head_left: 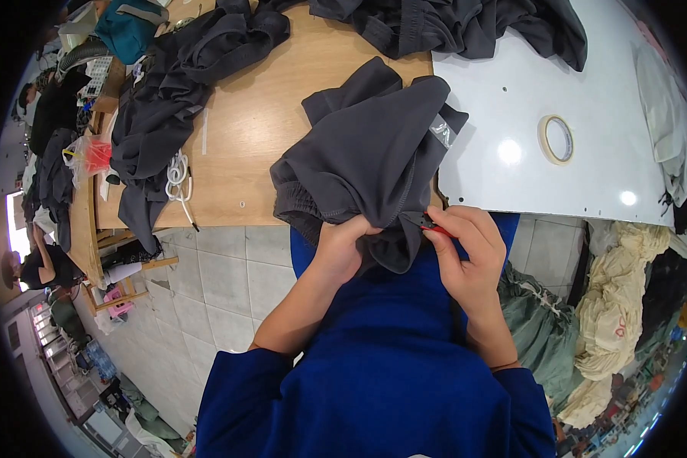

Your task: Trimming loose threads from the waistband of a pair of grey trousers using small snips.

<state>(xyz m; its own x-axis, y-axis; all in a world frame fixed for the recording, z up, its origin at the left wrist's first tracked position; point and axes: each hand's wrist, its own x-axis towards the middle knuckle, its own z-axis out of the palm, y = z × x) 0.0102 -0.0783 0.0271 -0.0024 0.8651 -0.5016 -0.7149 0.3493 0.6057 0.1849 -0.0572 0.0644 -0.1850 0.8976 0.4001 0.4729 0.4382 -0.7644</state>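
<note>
A dark grey garment (359,153) with a gathered elastic band lies bunched at the table's near edge, its front part hanging over. A shiny clear strip (442,131) shows on its right side. My left hand (342,248) is closed on a fold of the cloth near the hanging part. In my right hand (466,248) is a pair of small red-handled thread snips (433,227), pinched between thumb and fingers. The tip of the snips is against the cloth, just right of my left hand; whether the blades are apart is too small to tell.
More dark grey garments (160,107) lie at the left and along the far side (450,27). A tape roll (556,140) rests on the white tabletop (496,179); a white cord (178,179) lies at left. Cloth bundles (618,298) stand at lower right. Another person (49,263) is far left.
</note>
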